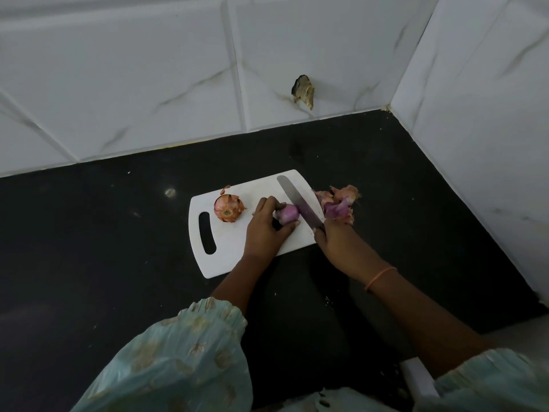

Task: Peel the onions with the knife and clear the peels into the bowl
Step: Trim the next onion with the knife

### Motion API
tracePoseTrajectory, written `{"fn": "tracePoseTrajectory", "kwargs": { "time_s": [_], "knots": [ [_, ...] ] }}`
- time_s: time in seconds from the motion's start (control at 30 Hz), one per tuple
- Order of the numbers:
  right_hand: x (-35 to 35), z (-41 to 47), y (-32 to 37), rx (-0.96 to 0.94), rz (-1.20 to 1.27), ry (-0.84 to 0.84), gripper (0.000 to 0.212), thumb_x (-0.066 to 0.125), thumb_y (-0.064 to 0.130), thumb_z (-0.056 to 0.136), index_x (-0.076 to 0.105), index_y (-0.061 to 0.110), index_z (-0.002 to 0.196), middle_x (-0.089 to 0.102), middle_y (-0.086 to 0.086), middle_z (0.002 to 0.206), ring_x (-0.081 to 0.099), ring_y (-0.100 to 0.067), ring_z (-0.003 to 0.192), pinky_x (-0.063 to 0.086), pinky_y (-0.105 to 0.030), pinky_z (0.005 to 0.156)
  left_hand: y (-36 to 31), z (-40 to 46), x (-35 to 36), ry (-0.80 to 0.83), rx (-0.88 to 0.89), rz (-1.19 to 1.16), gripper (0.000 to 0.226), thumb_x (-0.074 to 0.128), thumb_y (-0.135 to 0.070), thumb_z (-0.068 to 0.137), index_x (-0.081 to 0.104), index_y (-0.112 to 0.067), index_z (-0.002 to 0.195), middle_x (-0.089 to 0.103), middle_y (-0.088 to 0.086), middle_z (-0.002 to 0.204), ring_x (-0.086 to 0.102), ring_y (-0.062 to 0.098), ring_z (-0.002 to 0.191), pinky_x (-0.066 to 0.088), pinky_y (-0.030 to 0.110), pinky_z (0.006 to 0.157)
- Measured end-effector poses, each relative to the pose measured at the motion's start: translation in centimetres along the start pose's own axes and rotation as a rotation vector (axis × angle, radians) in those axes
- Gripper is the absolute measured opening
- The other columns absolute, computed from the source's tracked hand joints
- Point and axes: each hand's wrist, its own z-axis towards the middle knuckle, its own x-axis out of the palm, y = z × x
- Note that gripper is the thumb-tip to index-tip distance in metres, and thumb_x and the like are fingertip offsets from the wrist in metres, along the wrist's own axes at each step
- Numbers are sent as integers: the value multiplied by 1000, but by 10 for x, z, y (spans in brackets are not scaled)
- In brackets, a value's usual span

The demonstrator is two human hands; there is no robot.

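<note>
Step in hand: peeling, by my reading; one onion is already bare and purple, and the knife is working at its right end.
Left hand (265,226): fingers curled over the peeled onion (287,214), pinning it to the white cutting board (228,248).
Right hand (332,240): fingers clenched round the knife (300,205) handle; the blade slants up and away across the board, its edge against the onion's right side.
Second onion (228,208): in its dry orange skin, on the board left of the hand, near the handle slot, untouched.
Peels (338,203): a loose pink and tan heap just off the board's right edge, on the worktop.
Bowl: not in view, so where the peels must go cannot be told.
Next move: likely trimming the end, then swapping to the skinned-on onion; this calls for a steady hold with fingertips kept back from the edge.
Worktop (104,248): dark polished stone, speckled with crumbs.
Room: a corner of white marble-look wall tiles (148,69), with a broken hole (303,92) in one tile low on the back wall.
</note>
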Motion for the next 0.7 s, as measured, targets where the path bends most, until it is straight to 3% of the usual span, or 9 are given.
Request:
{"fn": "tracePoseTrajectory", "kwargs": {
  "time_s": [0.2,0.43,0.7],
  "knots": [
    [4,10,5,0,-61,-36,24,38,31,104,51,14,95,54,0,76,55,-16,66,42,-29,59,1,2,1,4,-9,-8,35,80,-28,82,51,-24,101,53,-7,107,55,11,87,46,16,69],
    [14,16,11,30,-85,-79,30,36,32,105,55,8,104,64,-9,88,63,-22,76,52,-38,69,-2,1,1,-2,4,8,34,78,-27,84,50,-26,101,50,-10,106,52,6,85,41,7,68],
    [27,17,13,117,-1,-63,31,35,33,105,51,7,109,62,-8,89,63,-24,79,49,-37,66,-2,1,4,-18,11,20,35,79,-29,82,51,-23,102,51,-10,106,52,7,85,42,12,67]
  ]
}}
